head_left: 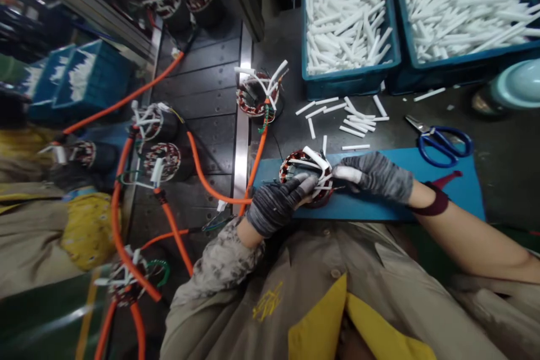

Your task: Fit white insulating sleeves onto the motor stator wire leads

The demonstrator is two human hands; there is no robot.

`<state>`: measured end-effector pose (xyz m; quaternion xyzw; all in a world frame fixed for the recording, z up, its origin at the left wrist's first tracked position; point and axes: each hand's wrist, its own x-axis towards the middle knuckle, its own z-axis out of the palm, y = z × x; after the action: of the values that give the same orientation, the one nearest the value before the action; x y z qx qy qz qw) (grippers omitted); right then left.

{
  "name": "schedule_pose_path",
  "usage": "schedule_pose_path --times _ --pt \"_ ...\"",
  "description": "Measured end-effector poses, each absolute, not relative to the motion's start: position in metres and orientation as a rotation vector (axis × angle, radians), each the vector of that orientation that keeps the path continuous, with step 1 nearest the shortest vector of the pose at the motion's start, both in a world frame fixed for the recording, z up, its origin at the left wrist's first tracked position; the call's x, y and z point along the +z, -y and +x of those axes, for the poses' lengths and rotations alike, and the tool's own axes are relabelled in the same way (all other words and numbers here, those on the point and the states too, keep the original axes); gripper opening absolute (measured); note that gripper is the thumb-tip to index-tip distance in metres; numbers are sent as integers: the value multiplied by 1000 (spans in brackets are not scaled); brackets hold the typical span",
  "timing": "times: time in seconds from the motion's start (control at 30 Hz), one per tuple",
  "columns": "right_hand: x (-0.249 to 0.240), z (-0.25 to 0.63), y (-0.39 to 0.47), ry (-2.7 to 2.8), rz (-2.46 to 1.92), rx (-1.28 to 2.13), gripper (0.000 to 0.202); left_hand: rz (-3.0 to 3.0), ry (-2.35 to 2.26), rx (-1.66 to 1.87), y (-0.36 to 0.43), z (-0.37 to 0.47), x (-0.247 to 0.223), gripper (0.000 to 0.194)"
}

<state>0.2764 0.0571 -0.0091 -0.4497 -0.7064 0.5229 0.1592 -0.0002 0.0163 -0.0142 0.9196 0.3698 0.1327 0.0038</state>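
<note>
A motor stator (291,164) with red-brown copper windings and several white sleeves on its leads sits at the left part of the blue mat (442,191). My left hand (280,202), in a grey striped glove, rests on its near-left side with the fingers closed around the sleeved leads. At the right rim my right hand (371,174), gloved with pale fingertips, has thumb and finger pinched together at a lead end; whatever is between the tips is too small to name. Loose white sleeves (358,122) lie just beyond the stator.
Two blue bins (350,87) full of white sleeves stand at the back. Blue-handled scissors (442,143) lie on the right, near a light-blue lidded container (521,84). Left, more stators (257,95) with orange cables (219,194) sit along a slatted conveyor (211,76). A co-worker's yellow sleeve (88,230) shows beyond.
</note>
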Motion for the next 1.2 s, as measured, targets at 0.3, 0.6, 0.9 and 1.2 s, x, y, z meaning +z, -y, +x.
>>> schedule_pose_path --times 0.3,0.6,0.9,1.2 --pt "-6 287 -62 1594 -1288 1646 53 2906 -1238 182 -9 3 -8 41" --pt "10 261 -33 2295 -1481 598 32 2880 -1244 354 -2 10 -13 41" --pt "-43 311 -70 2187 -1608 485 33 2674 -1266 763 3 23 -8 48" --pt "-61 309 -67 2289 -1671 268 32 2513 -1199 734 3 15 -15 38"
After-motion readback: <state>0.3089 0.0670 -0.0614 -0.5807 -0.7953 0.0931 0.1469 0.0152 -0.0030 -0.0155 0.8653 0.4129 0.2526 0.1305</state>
